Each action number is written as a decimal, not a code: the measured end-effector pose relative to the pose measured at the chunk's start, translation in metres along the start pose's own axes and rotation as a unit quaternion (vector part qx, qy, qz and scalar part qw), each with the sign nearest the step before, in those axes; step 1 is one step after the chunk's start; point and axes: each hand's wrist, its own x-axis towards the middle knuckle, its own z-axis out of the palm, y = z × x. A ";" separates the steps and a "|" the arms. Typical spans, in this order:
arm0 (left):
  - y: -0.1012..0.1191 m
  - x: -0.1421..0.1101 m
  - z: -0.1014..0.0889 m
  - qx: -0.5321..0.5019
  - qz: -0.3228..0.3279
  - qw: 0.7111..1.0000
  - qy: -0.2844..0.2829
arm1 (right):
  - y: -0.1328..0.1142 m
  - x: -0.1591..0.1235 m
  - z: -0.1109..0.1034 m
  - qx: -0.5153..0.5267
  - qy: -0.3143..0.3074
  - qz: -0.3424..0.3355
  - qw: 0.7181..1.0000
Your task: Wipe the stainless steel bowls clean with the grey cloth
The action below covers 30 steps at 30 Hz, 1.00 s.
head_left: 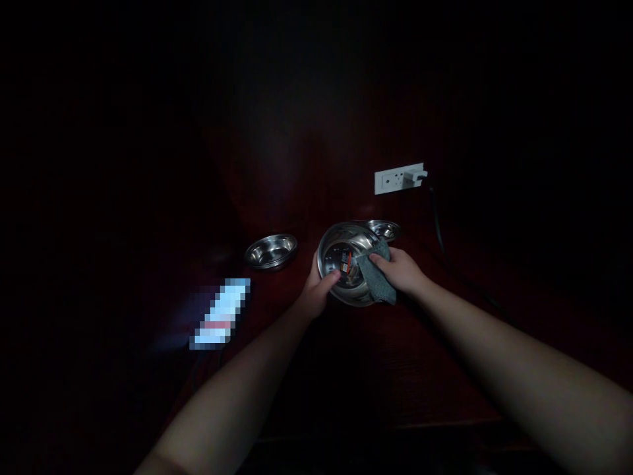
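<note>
A shiny metal bowl (341, 239) is held up in front of me, tilted so that its inside faces me. An orange and black label (346, 262) shows on its bottom. My left hand (316, 290) grips the bowl's left side, thumb over the rim and fingers hidden behind. In my right hand (403, 269) is a grey-green cloth (378, 277), pinched under the thumb and lying over the bowl's right rim. Part of the cloth hangs below my right hand.
Metal bowls (271, 252), seemingly stacked, stand at the left, and another metal dish (386, 229) sits behind the held bowl. A lit, pixelated screen (222, 313) lies at the left on the dark red table (395, 369). The wall has a white socket (395, 179); a dark cable (438, 224) runs below.
</note>
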 end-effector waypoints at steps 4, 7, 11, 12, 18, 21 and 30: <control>0.002 -0.002 0.003 -0.016 -0.011 1.000 0.009 | -0.002 -0.002 -0.001 -0.009 0.003 0.002 1.000; 0.003 -0.001 0.001 -0.019 -0.030 0.999 0.023 | -0.002 -0.002 -0.001 -0.020 0.007 -0.001 1.000; 0.001 0.002 -0.006 -0.028 -0.059 0.998 0.004 | 0.000 -0.001 -0.002 -0.030 0.011 0.000 0.999; 0.000 0.002 -0.007 -0.034 -0.066 0.997 0.002 | 0.000 -0.001 -0.002 -0.036 0.013 0.001 0.999; -0.004 0.003 -0.014 -0.064 -0.116 0.991 -0.017 | -0.004 -0.003 -0.005 -0.048 0.011 0.006 0.999; -0.005 0.003 -0.016 -0.059 -0.140 0.988 -0.017 | -0.005 -0.004 -0.006 -0.052 0.008 0.006 0.999; -0.006 0.005 -0.027 -0.068 -0.230 0.969 -0.065 | -0.004 -0.004 -0.007 -0.051 -0.032 -0.003 0.998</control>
